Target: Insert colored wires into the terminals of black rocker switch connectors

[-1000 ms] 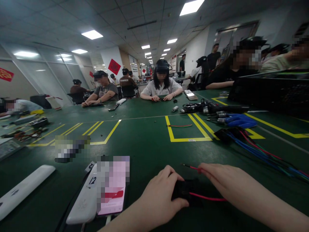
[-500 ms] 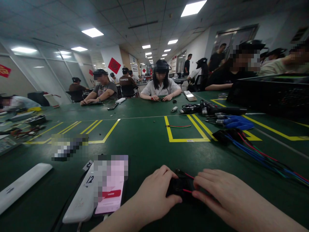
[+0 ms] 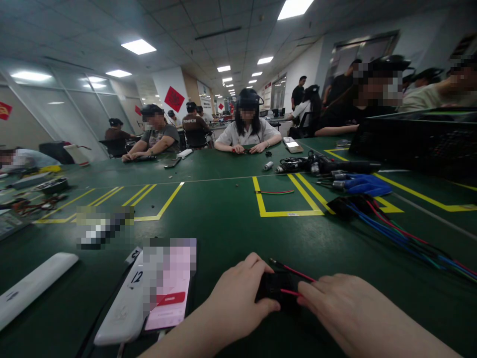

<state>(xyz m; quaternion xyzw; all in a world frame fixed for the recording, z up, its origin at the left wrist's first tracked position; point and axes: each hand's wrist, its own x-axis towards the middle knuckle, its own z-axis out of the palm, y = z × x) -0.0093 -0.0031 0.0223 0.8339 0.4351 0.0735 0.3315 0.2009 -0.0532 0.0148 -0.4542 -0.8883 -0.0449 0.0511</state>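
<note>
My left hand point(image 3: 244, 286) grips a small black block point(image 3: 274, 287) from its left side, thumb at the near edge and fingers over the far edge. Red wires run at the block: one red wire point(image 3: 289, 292) reaches from it into the fingertips of my right hand point(image 3: 331, 303), which are pinched together. A second red wire point(image 3: 296, 271) with a dark tip lies just beyond, passing above my right fingers. The underside of the block and part of its right end are in shadow.
Left of my hands lie a phone point(image 3: 173, 283) and a white power bank point(image 3: 119, 303); another white power bank point(image 3: 33, 288) is farther left. Blue and red cables point(image 3: 395, 238) stretch across the right. Beyond are a blue bundle point(image 3: 367, 185), a black case point(image 3: 410, 144) and a co-worker point(image 3: 246, 132).
My right hand has shifted slightly lower and its fingers have drawn together, so more of the far red wire shows. My left hand keeps its hold on the block.
</note>
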